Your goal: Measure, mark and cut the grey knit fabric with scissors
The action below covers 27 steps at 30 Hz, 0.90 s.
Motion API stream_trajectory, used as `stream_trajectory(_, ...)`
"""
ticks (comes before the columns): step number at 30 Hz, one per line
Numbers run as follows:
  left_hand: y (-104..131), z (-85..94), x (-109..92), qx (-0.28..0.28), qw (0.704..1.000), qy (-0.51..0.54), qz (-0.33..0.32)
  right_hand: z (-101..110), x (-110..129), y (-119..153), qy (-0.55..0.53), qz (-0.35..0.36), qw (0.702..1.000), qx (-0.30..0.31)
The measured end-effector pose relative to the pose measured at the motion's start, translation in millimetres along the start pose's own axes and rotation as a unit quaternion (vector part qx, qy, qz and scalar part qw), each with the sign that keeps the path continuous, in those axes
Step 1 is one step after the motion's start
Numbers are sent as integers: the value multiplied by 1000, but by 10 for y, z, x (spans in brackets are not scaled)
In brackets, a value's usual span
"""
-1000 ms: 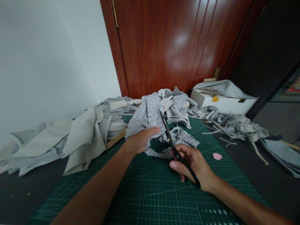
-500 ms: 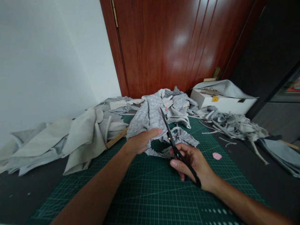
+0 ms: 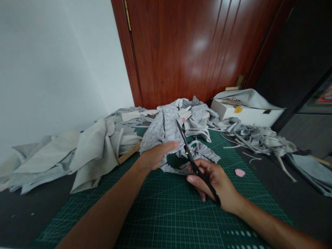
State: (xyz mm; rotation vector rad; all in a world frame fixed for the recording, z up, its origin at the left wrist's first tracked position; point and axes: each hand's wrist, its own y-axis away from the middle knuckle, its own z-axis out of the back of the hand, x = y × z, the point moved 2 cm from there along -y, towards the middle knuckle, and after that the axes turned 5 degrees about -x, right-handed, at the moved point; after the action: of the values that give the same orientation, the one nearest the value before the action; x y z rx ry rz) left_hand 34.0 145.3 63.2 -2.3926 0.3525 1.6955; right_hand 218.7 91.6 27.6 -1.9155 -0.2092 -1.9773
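Observation:
My left hand (image 3: 158, 155) pinches the near edge of a grey knit-patterned fabric (image 3: 166, 128), thumb on top. The fabric's far end rests against a heap of scraps. In my right hand (image 3: 211, 181) is a pair of black scissors (image 3: 190, 157), the blades pointing away and to the left, along the fabric's right edge. The blades look nearly closed. A ragged strip of the same fabric (image 3: 203, 151) curls below and right of the blades on the green cutting mat (image 3: 160, 211). My right fingers partly cover the strip's near end.
Pale grey fabric pieces (image 3: 88, 152) pile up on the left, beside a wooden ruler (image 3: 129, 153). More scraps (image 3: 199, 116) lie at the back. A white box (image 3: 259, 114) and tangled offcuts (image 3: 261, 138) stand at right. Tailor's-chalk-like pink piece (image 3: 240, 172) lies on the mat.
The scissors and my right hand have shifted slightly left, and the blades have come closer together. My left hand keeps its place on the fabric.

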Motion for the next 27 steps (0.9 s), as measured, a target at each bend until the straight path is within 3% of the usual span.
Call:
stream_trajectory(6, 0, -54, -55, -11, 997, 64, -32, -2, -32, 2, -9, -3, 1000, -10)
stream_trajectory(13, -21, -124, -199, -112, 961, 196, -161, -5, -31, 9, -8, 0, 1000, -11)
stream_trajectory(23, -13, -137, -169, -116, 972, 186, -87, -11, -80, 19, -7, -5, 1000, -1)
stream_trajectory(27, -6, -139, -160, -98, 975, 179, -86, -17, -85, 20, -16, -10, 1000, 7)
